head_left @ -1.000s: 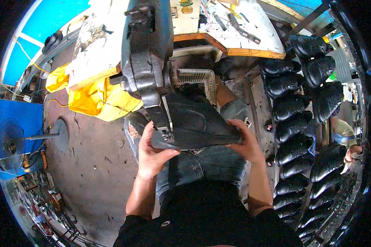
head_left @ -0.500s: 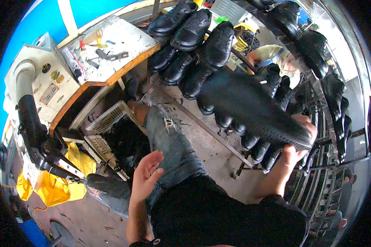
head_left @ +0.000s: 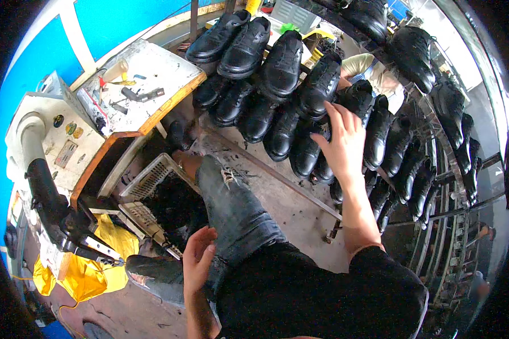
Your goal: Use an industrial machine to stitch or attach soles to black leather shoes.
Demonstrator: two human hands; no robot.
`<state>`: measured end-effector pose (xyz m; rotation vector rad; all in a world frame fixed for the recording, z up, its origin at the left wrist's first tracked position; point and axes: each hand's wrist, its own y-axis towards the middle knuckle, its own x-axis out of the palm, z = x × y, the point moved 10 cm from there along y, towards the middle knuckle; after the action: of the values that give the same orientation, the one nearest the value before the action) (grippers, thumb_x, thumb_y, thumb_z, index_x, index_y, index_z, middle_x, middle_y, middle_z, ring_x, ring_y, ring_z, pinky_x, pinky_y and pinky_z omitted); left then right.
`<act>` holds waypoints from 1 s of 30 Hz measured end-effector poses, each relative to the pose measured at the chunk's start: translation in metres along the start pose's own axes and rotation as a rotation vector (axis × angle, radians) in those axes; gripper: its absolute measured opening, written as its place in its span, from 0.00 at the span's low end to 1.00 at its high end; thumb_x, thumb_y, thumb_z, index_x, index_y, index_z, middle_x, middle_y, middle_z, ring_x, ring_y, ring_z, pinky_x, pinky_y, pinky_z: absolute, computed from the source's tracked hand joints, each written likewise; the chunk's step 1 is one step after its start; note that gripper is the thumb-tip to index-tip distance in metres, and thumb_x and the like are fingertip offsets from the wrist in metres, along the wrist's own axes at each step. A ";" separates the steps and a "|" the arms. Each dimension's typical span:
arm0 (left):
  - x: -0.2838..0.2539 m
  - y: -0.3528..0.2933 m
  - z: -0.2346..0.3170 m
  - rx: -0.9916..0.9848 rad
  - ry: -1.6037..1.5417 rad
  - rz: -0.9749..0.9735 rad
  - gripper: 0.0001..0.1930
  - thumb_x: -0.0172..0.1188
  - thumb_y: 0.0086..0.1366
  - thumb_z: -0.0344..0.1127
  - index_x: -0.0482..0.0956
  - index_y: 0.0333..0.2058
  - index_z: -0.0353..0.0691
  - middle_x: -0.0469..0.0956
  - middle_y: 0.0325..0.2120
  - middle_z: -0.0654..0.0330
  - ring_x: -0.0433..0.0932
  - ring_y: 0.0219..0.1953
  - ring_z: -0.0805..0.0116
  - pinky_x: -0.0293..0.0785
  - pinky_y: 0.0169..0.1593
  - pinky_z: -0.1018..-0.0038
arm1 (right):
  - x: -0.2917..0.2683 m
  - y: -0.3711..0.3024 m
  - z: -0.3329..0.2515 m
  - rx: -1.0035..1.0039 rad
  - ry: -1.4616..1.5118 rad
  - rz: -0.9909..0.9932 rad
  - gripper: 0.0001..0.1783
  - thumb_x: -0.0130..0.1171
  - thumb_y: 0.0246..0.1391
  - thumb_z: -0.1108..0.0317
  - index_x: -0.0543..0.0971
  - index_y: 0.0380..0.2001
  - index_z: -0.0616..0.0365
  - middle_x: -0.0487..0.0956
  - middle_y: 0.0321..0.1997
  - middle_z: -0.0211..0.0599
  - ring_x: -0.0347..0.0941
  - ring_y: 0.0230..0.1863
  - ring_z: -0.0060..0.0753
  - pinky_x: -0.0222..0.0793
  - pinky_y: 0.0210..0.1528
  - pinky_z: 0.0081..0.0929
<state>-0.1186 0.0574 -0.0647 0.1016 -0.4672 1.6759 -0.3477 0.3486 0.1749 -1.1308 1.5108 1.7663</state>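
Note:
My right hand point(head_left: 346, 141) reaches up to the shoe rack with thumb and fingers spread. Its fingertips are at the toe of a black lace-up shoe point(head_left: 320, 87) in the upper row; whether they touch it I cannot tell. Just below the thumb sits another black shoe point(head_left: 305, 155) of the lower row. Over my lap, beside my thigh, my left hand point(head_left: 197, 260) hangs with loosely bent fingers and nothing in it.
Black shoes point(head_left: 283, 65) fill the rack rows, curving away to the right. At left stand a worktable point(head_left: 169, 62) with tools, and a machine point(head_left: 62, 135) with a black arm. A plastic crate point(head_left: 152, 178) holds dark scraps; yellow sheeting point(head_left: 93, 277) lies below. Another person point(head_left: 373, 73) is behind the rack.
The black shoe that my right hand held sole-outward at the right now stands in the rack's upper row. My right hand has moved left and let go. My left hand has dropped slightly.

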 end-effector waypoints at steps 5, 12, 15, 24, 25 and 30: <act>0.000 0.006 -0.003 0.007 -0.048 0.009 0.24 0.55 0.68 0.22 0.67 0.63 0.33 0.75 0.59 0.54 0.73 0.61 0.63 0.66 0.65 0.68 | 0.001 -0.035 0.079 0.097 -0.130 0.044 0.43 0.77 0.39 0.67 0.71 0.62 0.58 0.74 0.62 0.42 0.68 0.62 0.48 0.64 0.64 0.42; 0.013 0.015 0.008 -0.017 0.016 -0.070 0.25 0.56 0.69 0.23 0.66 0.64 0.34 0.73 0.60 0.55 0.72 0.61 0.65 0.66 0.65 0.69 | -0.074 -0.044 0.085 0.254 0.390 0.782 0.26 0.70 0.57 0.65 0.76 0.55 0.65 0.80 0.53 0.45 0.76 0.52 0.37 0.70 0.59 0.33; 0.005 0.019 0.012 0.027 -0.021 -0.067 0.26 0.56 0.69 0.23 0.65 0.65 0.35 0.71 0.62 0.55 0.71 0.63 0.65 0.66 0.65 0.69 | -0.102 -0.063 -0.014 -0.167 0.285 0.767 0.26 0.66 0.56 0.69 0.73 0.56 0.64 0.79 0.54 0.49 0.75 0.53 0.47 0.67 0.62 0.44; -0.061 -0.013 0.069 0.409 -0.540 0.172 0.51 0.65 0.60 0.24 0.40 0.75 0.42 0.59 0.70 0.55 0.65 0.68 0.60 0.62 0.69 0.64 | 0.084 -0.079 -0.133 0.132 1.903 -0.283 0.43 0.55 0.62 0.35 0.65 0.63 0.63 0.73 0.61 0.51 0.70 0.63 0.47 0.64 0.68 0.46; -0.069 -0.021 0.076 0.486 -0.520 0.192 0.54 0.66 0.59 0.24 0.37 0.76 0.43 0.57 0.70 0.55 0.64 0.68 0.60 0.61 0.69 0.64 | 0.114 -0.085 -0.146 0.228 2.035 -0.456 0.43 0.57 0.61 0.37 0.65 0.64 0.61 0.73 0.62 0.47 0.70 0.64 0.45 0.63 0.69 0.46; -0.088 -0.051 0.099 0.337 -0.168 0.546 0.63 0.78 0.48 0.36 0.41 0.74 0.34 0.54 0.72 0.53 0.58 0.71 0.58 0.57 0.72 0.61 | 0.210 -0.113 -0.171 0.519 2.136 -0.817 0.44 0.72 0.53 0.50 0.65 0.66 0.57 0.73 0.63 0.37 0.70 0.64 0.41 0.66 0.67 0.44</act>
<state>-0.0746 -0.0551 0.0087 0.3920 -0.3495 2.2871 -0.3161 0.1834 -0.0658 -2.7579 1.4707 -0.9893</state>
